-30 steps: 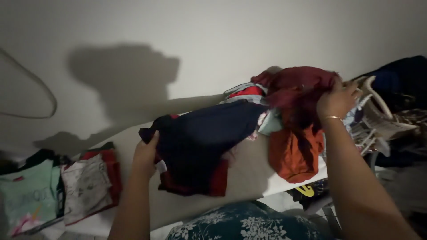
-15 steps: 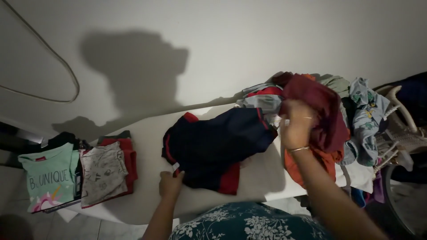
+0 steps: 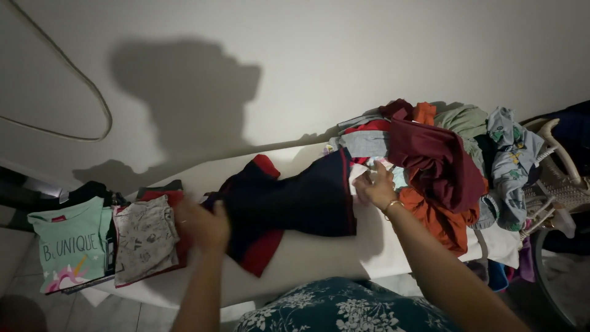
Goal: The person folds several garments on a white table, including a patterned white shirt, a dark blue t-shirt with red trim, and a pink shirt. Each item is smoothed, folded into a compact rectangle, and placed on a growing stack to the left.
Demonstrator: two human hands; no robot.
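Navy garment stretched between both hands.

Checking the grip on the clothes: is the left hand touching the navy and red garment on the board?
Touching. The head view shows the left hand gripping the left edge of the navy and red garment.

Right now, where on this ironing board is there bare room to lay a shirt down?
Bare board shows below the navy garment, and a strip behind it by the wall. The right end is crowded by the clothes pile; folded shirts fill the left.
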